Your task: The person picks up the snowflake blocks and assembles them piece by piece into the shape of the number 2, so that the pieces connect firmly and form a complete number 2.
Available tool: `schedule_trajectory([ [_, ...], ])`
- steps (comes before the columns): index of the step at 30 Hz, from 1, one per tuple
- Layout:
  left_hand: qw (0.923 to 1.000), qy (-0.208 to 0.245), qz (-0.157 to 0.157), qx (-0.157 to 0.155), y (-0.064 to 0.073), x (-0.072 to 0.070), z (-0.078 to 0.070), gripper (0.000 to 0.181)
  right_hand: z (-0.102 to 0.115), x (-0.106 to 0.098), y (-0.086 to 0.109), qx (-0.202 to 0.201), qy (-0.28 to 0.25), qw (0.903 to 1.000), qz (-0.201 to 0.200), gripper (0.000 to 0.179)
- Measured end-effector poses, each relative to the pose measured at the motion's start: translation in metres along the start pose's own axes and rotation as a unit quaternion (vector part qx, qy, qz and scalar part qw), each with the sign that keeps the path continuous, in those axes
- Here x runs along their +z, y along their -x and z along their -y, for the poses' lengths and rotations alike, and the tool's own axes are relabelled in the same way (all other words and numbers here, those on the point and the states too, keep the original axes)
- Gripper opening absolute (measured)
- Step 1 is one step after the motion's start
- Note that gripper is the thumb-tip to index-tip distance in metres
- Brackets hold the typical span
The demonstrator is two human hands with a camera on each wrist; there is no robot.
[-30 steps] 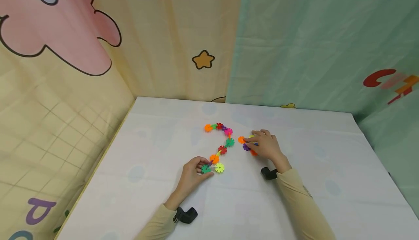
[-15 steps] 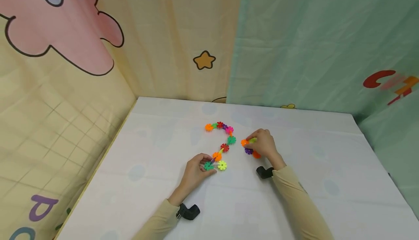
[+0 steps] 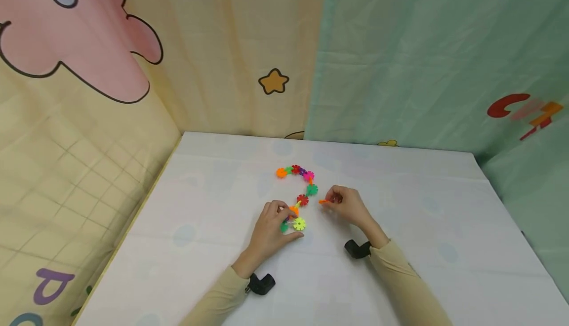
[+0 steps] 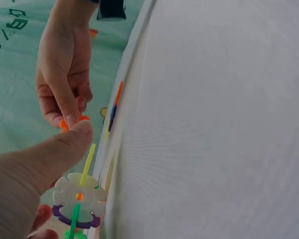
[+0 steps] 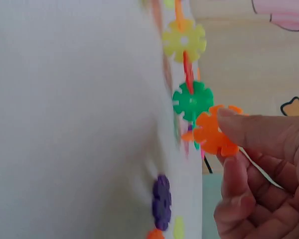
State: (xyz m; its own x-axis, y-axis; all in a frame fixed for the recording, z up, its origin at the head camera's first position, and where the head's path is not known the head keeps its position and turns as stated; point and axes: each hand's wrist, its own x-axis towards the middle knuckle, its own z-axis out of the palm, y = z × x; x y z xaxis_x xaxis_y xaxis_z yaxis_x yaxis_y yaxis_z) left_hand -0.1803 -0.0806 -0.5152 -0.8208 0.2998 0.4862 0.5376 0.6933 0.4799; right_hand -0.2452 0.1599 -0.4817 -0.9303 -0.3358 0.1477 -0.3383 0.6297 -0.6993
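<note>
A curved chain of slotted snowflake building discs (image 3: 312, 189) lies mid-table in the head view, in red, green, orange, purple and other colours. My left hand (image 3: 268, 229) arches over its near end, thumb stretched out and apart from the index finger, which reaches the orange disc (image 3: 294, 211). A yellow disc (image 3: 300, 224) shows by the thumb. In the left wrist view a white disc (image 4: 70, 191) stands below the thumb. My right hand (image 3: 351, 207) pinches a loose orange disc (image 5: 209, 130) between thumb and fingers, just right of the chain.
Loose discs lie on the table near my right hand, hidden by it in the head view: a purple disc (image 5: 162, 201), an orange disc (image 5: 156, 234) and a yellow disc (image 5: 178, 226). Patterned cloth (image 3: 391, 59) hangs behind the white tabletop (image 3: 213, 168).
My right hand has lifted an orange disc from the loose ones and moved slightly nearer. My left hand has shifted right, letting its thumb and index finger spread apart from the green disc.
</note>
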Motion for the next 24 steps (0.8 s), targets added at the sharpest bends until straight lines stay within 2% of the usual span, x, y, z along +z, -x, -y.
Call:
schedule_trajectory([
  [2, 0.9998, -0.018, 0.007, 0.003, -0.001, 0.001, 0.0, 0.045, 0.004, 0.006, 0.009, -0.015, -0.045, 0.9982, 0.037, 0.013],
  [4, 0.9996, -0.024, 0.012, 0.004, -0.001, 0.002, 0.0, 0.046, 0.005, 0.012, 0.017, -0.023, -0.07, 0.995, 0.067, 0.011],
  [6, 0.9995, -0.025, 0.02, 0.005, -0.001, 0.003, 0.0, 0.046, 0.005, 0.019, 0.022, -0.024, -0.081, 0.9931, 0.081, 0.011],
  [13, 0.9988, -0.018, 0.046, -0.006, -0.002, 0.008, 0.0, 0.041, 0.006, 0.033, 0.03, -0.01, -0.083, 0.9946, 0.061, 0.01],
  [18, 0.9979, 0.024, 0.053, -0.029, -0.003, 0.008, 0.001, 0.039, 0.008, 0.033, 0.03, 0.02, -0.097, 0.9939, 0.049, 0.01],
  [24, 0.9945, 0.068, 0.067, -0.043, -0.004, 0.008, 0.004, 0.039, 0.007, 0.033, 0.03, 0.018, -0.115, 0.9916, 0.056, 0.011],
])
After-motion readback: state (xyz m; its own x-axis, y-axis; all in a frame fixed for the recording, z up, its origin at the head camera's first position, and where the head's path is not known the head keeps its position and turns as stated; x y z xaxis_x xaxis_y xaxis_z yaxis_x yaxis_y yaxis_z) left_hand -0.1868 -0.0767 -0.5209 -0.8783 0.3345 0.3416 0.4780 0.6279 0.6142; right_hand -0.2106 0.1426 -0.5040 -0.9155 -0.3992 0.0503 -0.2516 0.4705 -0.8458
